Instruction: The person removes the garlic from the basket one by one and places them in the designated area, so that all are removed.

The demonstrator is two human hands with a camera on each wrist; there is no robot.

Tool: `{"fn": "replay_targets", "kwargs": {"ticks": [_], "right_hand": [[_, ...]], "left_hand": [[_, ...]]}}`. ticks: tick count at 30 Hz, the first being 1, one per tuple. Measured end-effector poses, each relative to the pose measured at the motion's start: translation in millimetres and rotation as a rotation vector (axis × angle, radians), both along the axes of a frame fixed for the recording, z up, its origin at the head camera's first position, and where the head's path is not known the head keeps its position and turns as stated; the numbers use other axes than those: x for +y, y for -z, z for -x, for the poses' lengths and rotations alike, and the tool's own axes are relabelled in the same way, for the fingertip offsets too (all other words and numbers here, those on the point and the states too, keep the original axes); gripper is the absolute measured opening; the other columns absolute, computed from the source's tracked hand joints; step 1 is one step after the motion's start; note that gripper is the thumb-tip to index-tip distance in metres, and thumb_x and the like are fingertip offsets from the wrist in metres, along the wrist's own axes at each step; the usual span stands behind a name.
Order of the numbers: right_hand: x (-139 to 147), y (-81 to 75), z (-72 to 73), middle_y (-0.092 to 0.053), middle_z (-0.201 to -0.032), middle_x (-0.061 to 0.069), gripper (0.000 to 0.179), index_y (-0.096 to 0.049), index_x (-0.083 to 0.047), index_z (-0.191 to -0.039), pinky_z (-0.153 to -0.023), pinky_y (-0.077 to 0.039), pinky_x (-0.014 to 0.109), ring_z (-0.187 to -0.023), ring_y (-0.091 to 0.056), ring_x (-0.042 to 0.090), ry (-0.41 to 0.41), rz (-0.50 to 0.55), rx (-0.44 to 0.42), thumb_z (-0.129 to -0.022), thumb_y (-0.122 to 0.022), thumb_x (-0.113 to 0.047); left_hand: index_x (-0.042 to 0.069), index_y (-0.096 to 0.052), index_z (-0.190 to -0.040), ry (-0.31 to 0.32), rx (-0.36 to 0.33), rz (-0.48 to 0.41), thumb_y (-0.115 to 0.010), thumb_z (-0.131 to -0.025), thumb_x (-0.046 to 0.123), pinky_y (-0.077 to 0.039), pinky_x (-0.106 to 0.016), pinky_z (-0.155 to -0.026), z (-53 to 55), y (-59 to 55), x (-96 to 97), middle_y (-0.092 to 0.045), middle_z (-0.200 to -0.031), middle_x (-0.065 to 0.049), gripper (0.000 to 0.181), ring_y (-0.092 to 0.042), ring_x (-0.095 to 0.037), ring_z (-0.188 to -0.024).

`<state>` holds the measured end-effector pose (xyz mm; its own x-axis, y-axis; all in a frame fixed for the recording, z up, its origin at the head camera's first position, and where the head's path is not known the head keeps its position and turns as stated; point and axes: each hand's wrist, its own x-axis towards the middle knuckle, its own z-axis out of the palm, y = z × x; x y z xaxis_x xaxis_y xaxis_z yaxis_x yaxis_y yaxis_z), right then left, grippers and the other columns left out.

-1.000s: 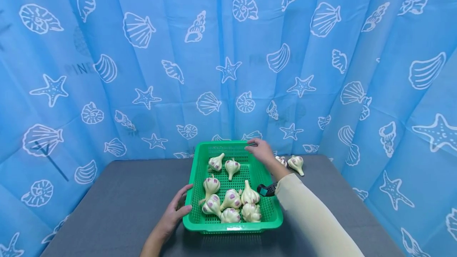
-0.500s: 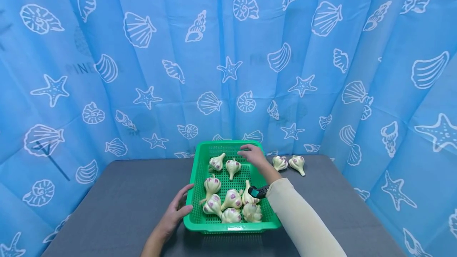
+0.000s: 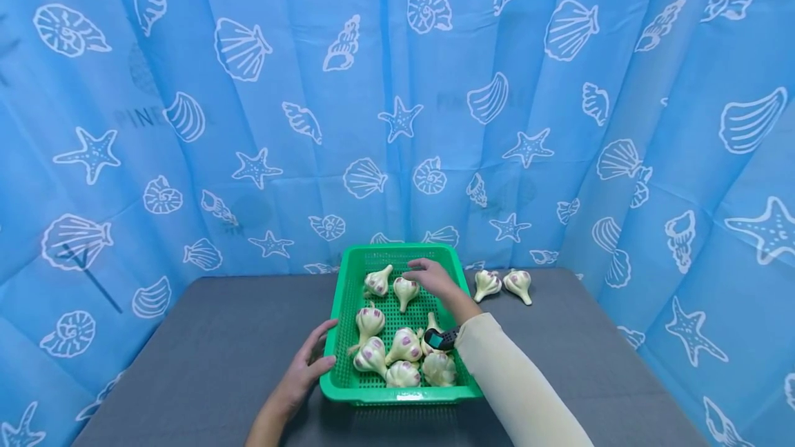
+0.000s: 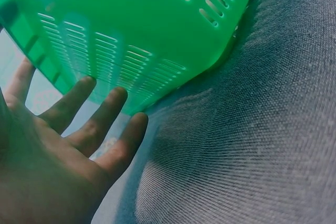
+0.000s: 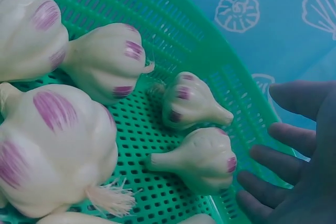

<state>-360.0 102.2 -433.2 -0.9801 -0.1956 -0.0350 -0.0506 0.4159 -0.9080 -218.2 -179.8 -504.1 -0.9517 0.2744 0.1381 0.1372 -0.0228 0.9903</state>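
Observation:
A green plastic mesh basket (image 3: 360,393) holds several garlic bulbs with purple patches, most of them grouped toward its near end. My left hand (image 3: 302,370) is at the basket's left side, thumb and fingertips right at the rim. In the left wrist view its fingers (image 4: 97,129) are spread along the slotted wall. Over the back right part of the basket reaches my right hand (image 3: 439,283), holding nothing. Its relaxed, spread fingers overlap the edge of one garlic bulb (image 3: 405,292) there. Another bulb (image 3: 377,281) lies just left of that one.
On the grey tabletop (image 3: 248,336), right of the basket, lie two more garlic bulbs, one (image 3: 487,285) nearer the basket and one (image 3: 518,285) farther right. A blue shell-print curtain (image 3: 397,88) hangs behind the table. A black band (image 3: 444,339) circles the right wrist.
My right hand has moved left from the back right rim to over the basket's inside, uncovering the bulbs on the table. The left hand and basket have stayed in place.

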Motion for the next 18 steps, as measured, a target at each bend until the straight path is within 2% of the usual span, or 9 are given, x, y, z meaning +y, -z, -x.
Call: {"fn": "replay_targets", "kwargs": {"ticks": [4, 11, 14, 18], "right_hand": [[-3.7, 0.6, -0.4, -0.055, -0.131, 0.019, 0.053, -0.05, 0.0, -0.138, -0.096, -0.039, 0.054, -0.112, -0.055, 0.037, -0.021, -0.019, -0.001, -0.093, -0.065, -0.024], [-9.1, 1.5, -6.4, -0.041, -0.145, 0.024, 0.057, -0.043, -0.001, -0.144, -0.097, -0.038, 0.055, -0.13, -0.04, 0.043, -0.117, -0.157, 0.025, -0.095, -0.061, -0.023], [-10.0, 2.9, -7.7, -0.039, -0.147, 0.024, 0.059, -0.042, -0.002, -0.145, -0.097, -0.038, 0.056, -0.132, -0.037, 0.044, -0.148, -0.188, 0.024, -0.094, -0.062, -0.022], [-10.2, 3.8, -8.2, -0.042, -0.144, 0.023, 0.058, -0.045, -0.001, -0.143, -0.095, -0.04, 0.055, -0.129, -0.04, 0.043, -0.16, -0.216, 0.018, -0.092, -0.065, -0.02]], "left_hand": [[0.011, -0.029, -0.152, -0.011, -0.011, 0.002, -0.051, -0.098, 0.015, -0.043, -0.036, -0.092, -0.3, -0.2, 0.4, -0.031, -0.147, -0.028, 0.059, -0.035, -0.042, -0.131], [0.011, -0.029, -0.152, -0.013, -0.003, 0.002, -0.051, -0.098, 0.014, -0.042, -0.037, -0.092, -0.5, 0.7, 0.2, -0.032, -0.146, -0.027, 0.059, -0.035, -0.042, -0.131], [0.012, -0.03, -0.152, -0.021, -0.006, 0.006, -0.052, -0.097, 0.015, -0.042, -0.037, -0.093, -0.4, 0.5, 0.2, -0.032, -0.146, -0.027, 0.059, -0.034, -0.041, -0.131], [0.011, -0.029, -0.152, -0.016, 0.0, 0.009, -0.052, -0.097, 0.014, -0.042, -0.037, -0.093, -0.2, 0.2, -0.1, -0.032, -0.146, -0.027, 0.059, -0.035, -0.042, -0.131]]}}
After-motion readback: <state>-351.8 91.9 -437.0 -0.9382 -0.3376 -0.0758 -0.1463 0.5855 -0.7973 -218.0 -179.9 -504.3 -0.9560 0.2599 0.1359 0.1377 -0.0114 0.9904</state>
